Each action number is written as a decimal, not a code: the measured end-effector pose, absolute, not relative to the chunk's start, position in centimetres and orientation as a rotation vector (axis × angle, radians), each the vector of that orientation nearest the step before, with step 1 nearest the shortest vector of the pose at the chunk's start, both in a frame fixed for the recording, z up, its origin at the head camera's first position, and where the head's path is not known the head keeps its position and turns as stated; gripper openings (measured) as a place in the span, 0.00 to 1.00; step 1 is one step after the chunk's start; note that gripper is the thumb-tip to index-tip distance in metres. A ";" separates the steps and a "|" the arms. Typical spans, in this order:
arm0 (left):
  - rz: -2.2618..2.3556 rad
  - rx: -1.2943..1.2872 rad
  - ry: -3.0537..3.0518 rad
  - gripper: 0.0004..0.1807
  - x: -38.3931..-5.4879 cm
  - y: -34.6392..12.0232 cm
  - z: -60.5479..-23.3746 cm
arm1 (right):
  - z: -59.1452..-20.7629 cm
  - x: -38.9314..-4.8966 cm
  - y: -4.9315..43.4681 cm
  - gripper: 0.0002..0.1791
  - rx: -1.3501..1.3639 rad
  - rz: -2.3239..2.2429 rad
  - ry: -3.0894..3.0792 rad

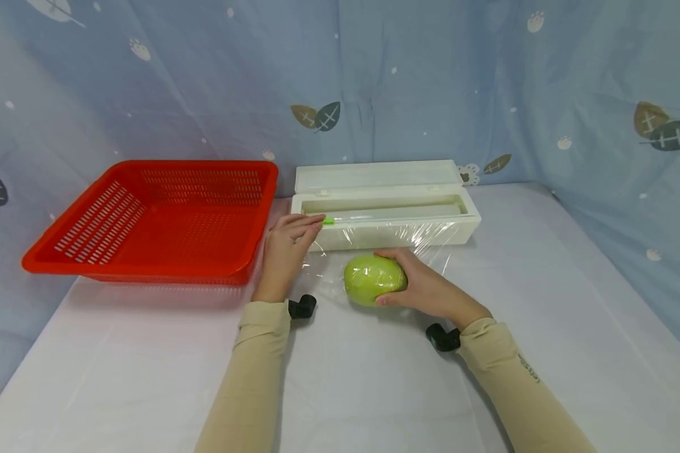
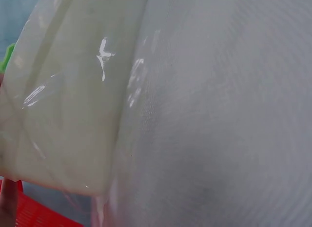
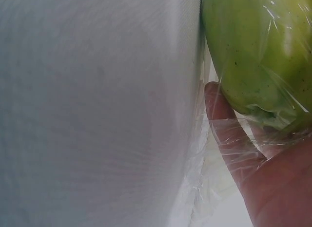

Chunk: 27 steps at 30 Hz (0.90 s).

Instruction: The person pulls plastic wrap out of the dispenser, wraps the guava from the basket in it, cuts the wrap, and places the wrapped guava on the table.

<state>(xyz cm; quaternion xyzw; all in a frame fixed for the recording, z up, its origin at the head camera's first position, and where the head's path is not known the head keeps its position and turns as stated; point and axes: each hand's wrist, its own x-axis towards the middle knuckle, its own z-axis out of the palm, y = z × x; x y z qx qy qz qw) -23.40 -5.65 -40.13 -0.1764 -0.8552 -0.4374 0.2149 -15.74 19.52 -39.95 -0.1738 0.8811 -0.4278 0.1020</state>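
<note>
My right hand (image 1: 427, 289) grips an oval green fruit (image 1: 371, 280) from its right side, just above the white table. Clear plastic wrap (image 1: 317, 267) covers the fruit and stretches back to a long white box (image 1: 385, 236) with its lid raised. In the right wrist view, the fruit (image 3: 253, 51) shows small dark specks, and film also lies across my thumb. With its fingertips, my left hand (image 1: 286, 248) pinches a small green slider (image 1: 329, 221) at the left end of a clear strip along the box's front edge. The left wrist view shows film (image 2: 63, 100) over the box front.
A red plastic basket (image 1: 232, 270) with slotted walls stands at the left, close to my left hand. Behind the table (image 1: 368, 390) hangs a blue curtain (image 1: 408, 82) with a leaf print. A black wrist device (image 1: 443, 338) sits at each cuff.
</note>
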 end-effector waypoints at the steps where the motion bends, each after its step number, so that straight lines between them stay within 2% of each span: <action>1: -1.215 -0.488 -2.377 0.12 -23.4 -5.6 -40.1 | -39.9 -15.8 19.5 0.46 -0.516 -1.264 2.602; 27: -1.073 -0.539 -2.381 0.11 -23.5 -5.0 -40.3 | -40.2 -15.9 19.6 0.46 -0.532 -1.252 2.619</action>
